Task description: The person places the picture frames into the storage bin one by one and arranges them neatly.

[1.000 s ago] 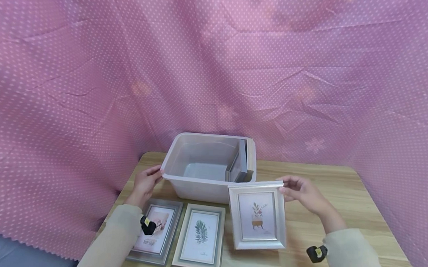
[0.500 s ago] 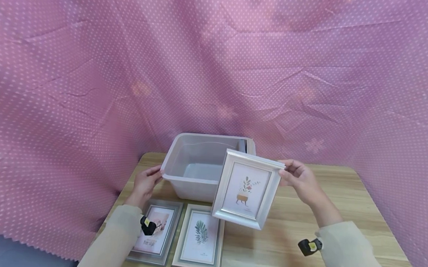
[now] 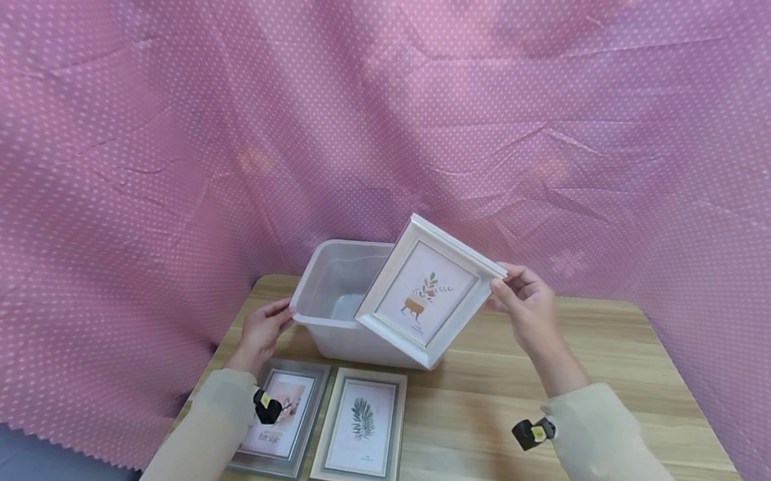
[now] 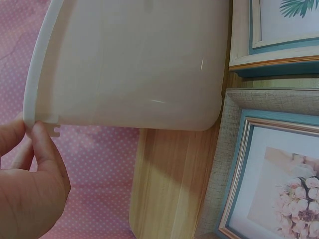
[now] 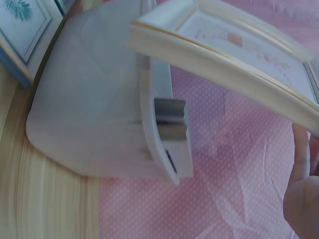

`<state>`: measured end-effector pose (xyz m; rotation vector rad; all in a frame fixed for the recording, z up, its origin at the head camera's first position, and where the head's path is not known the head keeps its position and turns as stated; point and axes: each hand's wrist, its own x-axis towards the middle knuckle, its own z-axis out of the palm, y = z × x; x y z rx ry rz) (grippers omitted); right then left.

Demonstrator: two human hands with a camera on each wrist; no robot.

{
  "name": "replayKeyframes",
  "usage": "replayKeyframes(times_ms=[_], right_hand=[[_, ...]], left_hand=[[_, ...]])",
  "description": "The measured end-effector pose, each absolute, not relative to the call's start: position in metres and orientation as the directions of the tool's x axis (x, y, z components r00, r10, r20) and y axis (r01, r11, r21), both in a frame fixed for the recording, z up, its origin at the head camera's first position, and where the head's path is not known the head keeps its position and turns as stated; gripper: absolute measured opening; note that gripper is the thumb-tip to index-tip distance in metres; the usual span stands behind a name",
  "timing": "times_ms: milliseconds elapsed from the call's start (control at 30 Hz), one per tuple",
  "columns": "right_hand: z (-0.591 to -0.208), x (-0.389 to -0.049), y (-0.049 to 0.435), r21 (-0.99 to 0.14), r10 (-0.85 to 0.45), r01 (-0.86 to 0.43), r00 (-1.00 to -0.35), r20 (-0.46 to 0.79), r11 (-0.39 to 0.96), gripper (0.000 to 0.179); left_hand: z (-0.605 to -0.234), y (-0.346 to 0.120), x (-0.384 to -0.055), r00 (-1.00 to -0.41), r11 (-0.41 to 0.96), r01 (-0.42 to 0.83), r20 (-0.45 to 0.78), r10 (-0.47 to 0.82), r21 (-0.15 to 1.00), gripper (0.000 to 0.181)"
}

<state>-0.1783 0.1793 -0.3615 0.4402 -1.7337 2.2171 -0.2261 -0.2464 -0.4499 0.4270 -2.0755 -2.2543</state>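
My right hand [image 3: 530,304] grips the upper right corner of a white picture frame [image 3: 431,293] with a potted-plant print. The frame is tilted and raised, overlapping the right part of a whitish plastic bin [image 3: 339,339] in the head view. At the bin's front left corner, my left hand [image 3: 263,336] pinches the rim between thumb and fingers, plain in the left wrist view, where the bin's rim [image 4: 37,64] runs up from the fingertips. Stored picture frames [image 5: 172,119] show their ends above the rim in the right wrist view; the raised frame hides them in the head view.
Two picture frames lie face up before the bin: a grey one with a flower photo [image 3: 281,415] under my left forearm, and a pale one with a green leaf print [image 3: 359,429]. A pink dotted curtain [image 3: 390,126] surrounds the wooden table [image 3: 583,450].
My right hand has lifted the white picture frame up and leftward from the table's front right toward the bin, tilting it clockwise. My left hand has stayed at the bin's rim.
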Motion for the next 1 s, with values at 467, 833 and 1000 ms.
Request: replayKeyframes(times_ms=[467, 833, 1000], right_hand=[[-0.358, -0.184, 0.137, -0.837, 0.225, -0.509, -0.856, 0.466, -0.203, 0.018], [-0.360, -0.185, 0.109, -0.858, 0.327, -0.502, -0.833, 0.446, -0.108, 0.033], [-0.363, -0.189, 0.101, -0.866, 0.375, -0.498, -0.812, 0.447, -0.045, 0.035]], left_hand=[[-0.450, -0.246, -0.226, -0.956, -0.105, -0.146, -0.167, -0.239, 0.984, 0.043], [-0.450, -0.246, -0.226, -0.956, -0.110, -0.141, -0.164, -0.242, 0.984, 0.042], [-0.451, -0.245, -0.226, -0.956, -0.103, -0.143, -0.164, -0.243, 0.984, 0.042]])
